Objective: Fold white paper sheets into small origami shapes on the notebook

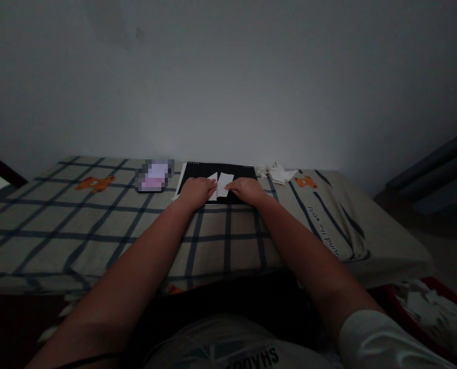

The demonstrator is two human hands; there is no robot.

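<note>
A small folded piece of white paper [224, 184] lies on a black sheet or pad [201, 169] with punched holes along its far edge. My left hand [196, 191] has its fingers closed on the left part of the paper. At the right edge of the paper, the fingers and thumb of my right hand [247, 190] pinch it. Part of the paper's left side is hidden under my left fingers.
A blurred phone-like device [155, 177] lies to the left on the checked tablecloth [136, 251]. Several folded white paper pieces [278, 174] sit at the back right, near the wall [228, 77]. A red container [436, 287] of white paper pieces stands low at the right.
</note>
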